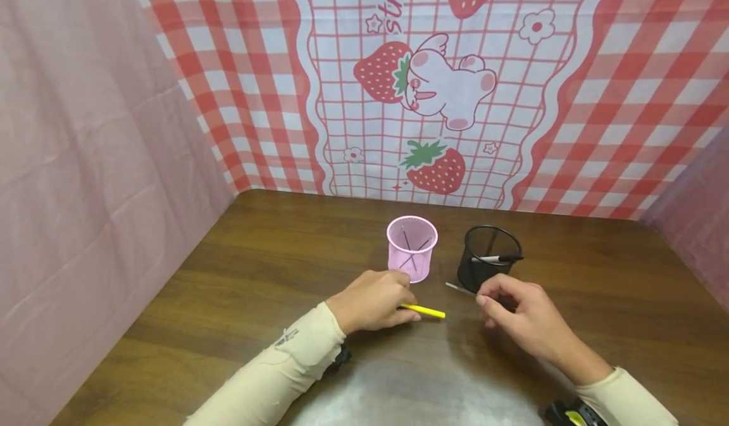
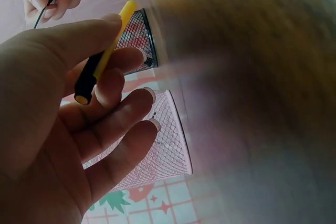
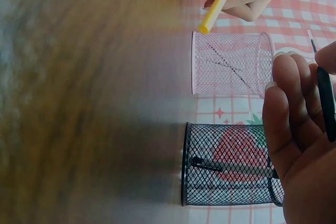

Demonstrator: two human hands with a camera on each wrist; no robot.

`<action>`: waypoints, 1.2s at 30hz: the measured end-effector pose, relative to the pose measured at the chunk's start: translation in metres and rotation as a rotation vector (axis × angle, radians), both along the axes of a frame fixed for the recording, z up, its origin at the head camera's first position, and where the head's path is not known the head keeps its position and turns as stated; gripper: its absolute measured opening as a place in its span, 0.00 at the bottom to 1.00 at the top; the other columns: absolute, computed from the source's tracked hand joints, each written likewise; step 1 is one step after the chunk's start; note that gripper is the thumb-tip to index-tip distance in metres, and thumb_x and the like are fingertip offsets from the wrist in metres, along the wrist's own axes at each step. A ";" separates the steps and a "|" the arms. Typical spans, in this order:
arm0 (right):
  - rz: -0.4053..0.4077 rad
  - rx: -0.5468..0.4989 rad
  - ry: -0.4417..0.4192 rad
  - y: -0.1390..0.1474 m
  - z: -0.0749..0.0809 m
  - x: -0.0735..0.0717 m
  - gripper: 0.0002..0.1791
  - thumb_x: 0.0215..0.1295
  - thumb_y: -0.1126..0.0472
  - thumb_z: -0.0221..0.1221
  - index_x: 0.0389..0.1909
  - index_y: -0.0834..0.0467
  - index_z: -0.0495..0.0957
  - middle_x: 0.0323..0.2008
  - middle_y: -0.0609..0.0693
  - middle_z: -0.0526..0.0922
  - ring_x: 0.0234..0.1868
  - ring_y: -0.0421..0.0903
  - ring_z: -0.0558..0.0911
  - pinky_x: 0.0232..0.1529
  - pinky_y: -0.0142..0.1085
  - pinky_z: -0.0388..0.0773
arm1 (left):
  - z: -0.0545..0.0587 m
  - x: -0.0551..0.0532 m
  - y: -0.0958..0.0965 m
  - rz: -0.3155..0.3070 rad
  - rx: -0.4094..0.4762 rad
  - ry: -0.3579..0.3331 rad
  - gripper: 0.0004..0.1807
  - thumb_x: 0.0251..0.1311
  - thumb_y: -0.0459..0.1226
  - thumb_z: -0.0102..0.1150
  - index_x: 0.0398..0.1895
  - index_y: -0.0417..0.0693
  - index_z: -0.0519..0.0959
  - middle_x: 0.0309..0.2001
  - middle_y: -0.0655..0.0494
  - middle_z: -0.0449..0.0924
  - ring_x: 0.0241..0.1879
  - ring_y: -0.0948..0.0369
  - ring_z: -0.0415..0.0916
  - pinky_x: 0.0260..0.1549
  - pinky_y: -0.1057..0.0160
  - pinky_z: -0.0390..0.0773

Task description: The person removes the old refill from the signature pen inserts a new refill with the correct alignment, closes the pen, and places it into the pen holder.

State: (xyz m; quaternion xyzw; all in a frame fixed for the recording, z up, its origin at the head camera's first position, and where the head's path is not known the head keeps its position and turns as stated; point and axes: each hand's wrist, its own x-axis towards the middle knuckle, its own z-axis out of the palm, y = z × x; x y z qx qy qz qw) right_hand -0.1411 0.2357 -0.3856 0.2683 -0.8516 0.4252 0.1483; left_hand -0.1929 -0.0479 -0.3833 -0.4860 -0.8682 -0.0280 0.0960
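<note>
My left hand (image 1: 376,300) pinches a yellow pen (image 1: 426,311) between thumb and index finger. In the left wrist view, part of its barrel is black, with a yellow end. My right hand (image 1: 532,318) pinches a slim stick (image 3: 325,100), black at the held part, with a thin translucent end pointing left in the head view. Behind the left hand stands a pink mesh cup (image 1: 394,258) containing a few thin dark sticks. A black mesh cup (image 1: 470,279) stands just beyond the right hand, with a black-and-white pen (image 1: 488,259) leaning inside it.
Both cups stand upright on a brown wooden table (image 1: 228,287). At the back hangs a red-and-white checked cloth (image 1: 273,65) with strawberry prints. Pale pink cloth (image 1: 74,160) closes off the left side, and another drape (image 1: 691,204) the right.
</note>
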 end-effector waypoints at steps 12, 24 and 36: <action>0.011 -0.013 0.019 0.002 -0.004 0.000 0.15 0.61 0.74 0.65 0.34 0.49 0.78 0.20 0.39 0.78 0.19 0.38 0.78 0.24 0.29 0.73 | -0.001 0.005 0.006 0.046 -0.088 -0.003 0.11 0.60 0.56 0.66 0.27 0.64 0.86 0.27 0.68 0.72 0.27 0.69 0.73 0.25 0.63 0.76; 0.006 0.002 0.006 0.002 -0.004 -0.001 0.15 0.61 0.74 0.65 0.34 0.49 0.78 0.20 0.39 0.78 0.19 0.38 0.77 0.22 0.31 0.72 | -0.004 0.007 0.006 0.063 -0.110 0.028 0.08 0.57 0.54 0.69 0.32 0.65 0.86 0.28 0.67 0.74 0.29 0.67 0.76 0.25 0.62 0.76; 0.009 0.018 -0.014 0.000 0.001 0.002 0.13 0.62 0.72 0.66 0.34 0.49 0.78 0.21 0.38 0.78 0.21 0.38 0.78 0.21 0.31 0.72 | -0.004 0.006 0.006 0.063 -0.119 0.059 0.08 0.56 0.54 0.70 0.29 0.64 0.85 0.27 0.66 0.74 0.28 0.65 0.76 0.24 0.61 0.77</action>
